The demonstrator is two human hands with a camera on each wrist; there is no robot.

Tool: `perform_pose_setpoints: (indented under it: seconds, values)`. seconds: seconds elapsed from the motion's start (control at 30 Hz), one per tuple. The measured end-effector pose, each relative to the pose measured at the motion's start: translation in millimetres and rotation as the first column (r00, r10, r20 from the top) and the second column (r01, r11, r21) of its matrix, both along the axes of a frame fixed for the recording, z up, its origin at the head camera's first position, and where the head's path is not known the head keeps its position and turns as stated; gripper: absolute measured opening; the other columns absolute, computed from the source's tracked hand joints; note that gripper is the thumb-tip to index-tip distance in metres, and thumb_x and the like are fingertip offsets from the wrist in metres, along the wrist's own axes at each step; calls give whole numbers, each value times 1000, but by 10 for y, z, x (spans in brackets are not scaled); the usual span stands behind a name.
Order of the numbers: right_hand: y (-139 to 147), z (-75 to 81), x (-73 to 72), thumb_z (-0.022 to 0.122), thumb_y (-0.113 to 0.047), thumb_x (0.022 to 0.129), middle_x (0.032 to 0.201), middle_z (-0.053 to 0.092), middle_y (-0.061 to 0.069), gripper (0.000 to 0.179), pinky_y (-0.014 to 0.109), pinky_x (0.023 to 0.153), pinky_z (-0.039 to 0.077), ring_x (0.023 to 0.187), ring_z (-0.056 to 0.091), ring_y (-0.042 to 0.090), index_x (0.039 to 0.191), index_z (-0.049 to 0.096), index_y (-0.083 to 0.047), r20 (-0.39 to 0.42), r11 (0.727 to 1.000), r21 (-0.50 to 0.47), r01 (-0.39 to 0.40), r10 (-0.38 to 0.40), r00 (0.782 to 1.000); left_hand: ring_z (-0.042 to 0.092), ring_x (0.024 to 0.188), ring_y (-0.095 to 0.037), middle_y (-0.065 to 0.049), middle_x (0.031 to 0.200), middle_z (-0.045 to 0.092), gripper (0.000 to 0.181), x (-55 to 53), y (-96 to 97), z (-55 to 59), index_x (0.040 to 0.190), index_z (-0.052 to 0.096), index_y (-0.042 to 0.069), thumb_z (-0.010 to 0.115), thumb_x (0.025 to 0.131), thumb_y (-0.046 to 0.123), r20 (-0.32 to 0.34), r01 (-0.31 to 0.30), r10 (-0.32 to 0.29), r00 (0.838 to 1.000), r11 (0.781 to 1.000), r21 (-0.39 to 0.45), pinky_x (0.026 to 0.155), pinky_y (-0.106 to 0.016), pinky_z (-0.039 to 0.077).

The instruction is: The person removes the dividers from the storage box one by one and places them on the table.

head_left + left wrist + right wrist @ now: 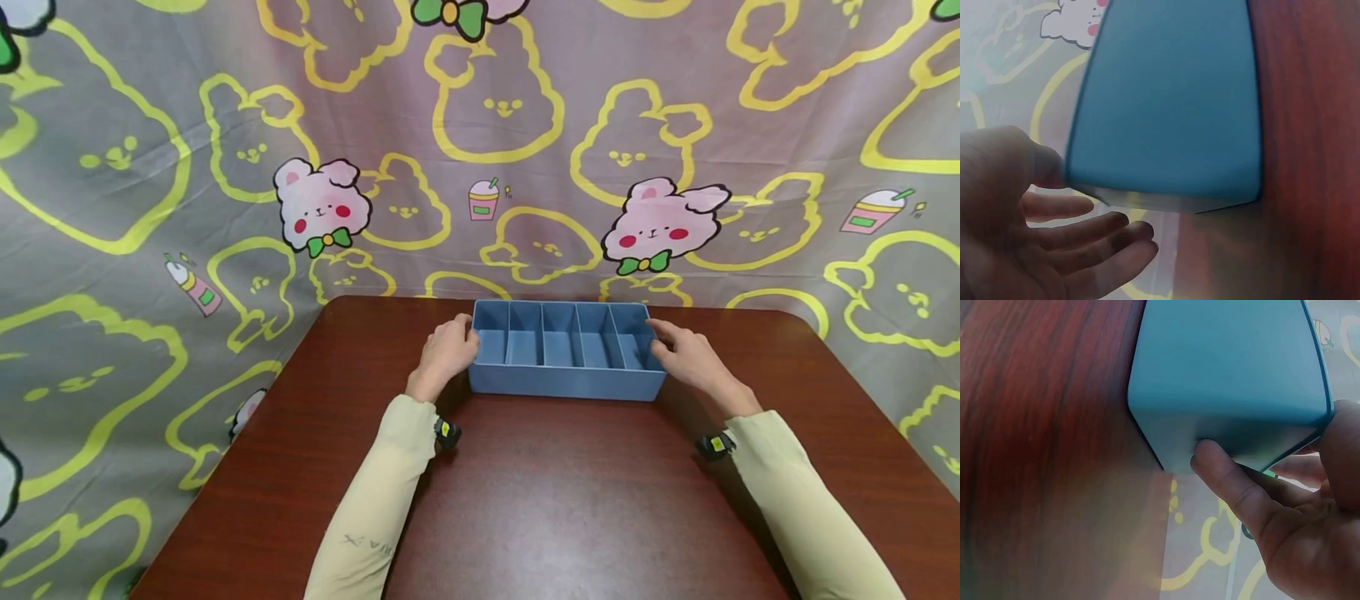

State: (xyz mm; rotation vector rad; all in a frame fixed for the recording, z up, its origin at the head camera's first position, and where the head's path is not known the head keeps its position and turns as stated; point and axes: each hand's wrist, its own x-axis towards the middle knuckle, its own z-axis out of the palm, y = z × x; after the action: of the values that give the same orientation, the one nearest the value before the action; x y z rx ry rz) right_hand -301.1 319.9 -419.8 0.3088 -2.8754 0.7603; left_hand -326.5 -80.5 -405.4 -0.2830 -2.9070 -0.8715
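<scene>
A blue box (567, 383) with several compartments in a row sits on the table, long side toward me. The compartments show bare bottoms. At its left end is my left hand (444, 354). In the left wrist view, that hand's thumb (1047, 165) meets the rim corner, while its loosely bent fingers (1110, 234) spread beside the end wall. My right hand (693, 360) is at the opposite end. There, in the right wrist view, one fingertip (1208, 453) touches the end wall, and the thumb (1338, 437) lies at the rim corner.
The brown wooden table (570, 483) has rounded far corners. Right behind it hangs a grey cloth (525, 108) with yellow outlines and cartoon bears, close to the box's back side. Each wrist wears a small black camera, one at the left cuff (447, 433) and one at the right (716, 446).
</scene>
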Motion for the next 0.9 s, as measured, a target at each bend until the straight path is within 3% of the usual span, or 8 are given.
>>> perform_pose_setpoints:
  seconds: [0.2, 0.4, 0.6, 0.9]
  values:
    - [-9, 2, -7, 46, -18, 100, 60, 43, 1, 47, 32, 51, 33, 48, 40, 16, 145, 44, -5, 11, 1000, -7, 3, -3, 1000, 52, 56, -19, -9, 98, 66, 42, 19, -34, 128, 137, 53, 7, 43, 102, 28, -65, 11, -12, 998, 1000, -9, 57, -32, 42]
    - [-12, -10, -11, 46, -18, 100, 59, 42, -1, 47, 32, 52, 34, 48, 40, 15, 145, 45, -5, 3, 1000, -12, 2, -2, 1000, 52, 55, -18, -8, 99, 68, 38, 28, 2, 208, 131, 59, 8, 43, 102, 26, -161, 9, -8, 987, 1000, 4, 55, -31, 41]
    - [-20, -28, -8, 46, -20, 100, 60, 41, 0, 48, 32, 53, 34, 49, 39, 16, 146, 43, -5, 15, 1000, -15, -4, 4, 1000, 56, 57, -18, -8, 100, 72, 33, 61, 86, 262, 124, 64, 8, 45, 102, 23, -245, 5, 8, 970, 999, 52, 59, -34, 48]
    - [-9, -5, 14, 47, -20, 100, 58, 39, -1, 48, 32, 52, 33, 47, 37, 16, 146, 44, -6, 17, 1000, -20, 7, -7, 1000, 47, 47, -18, -4, 80, 65, 31, 59, 229, 322, 125, 62, 11, 44, 101, 23, -215, 47, -19, 976, 991, 128, 50, -30, 39]
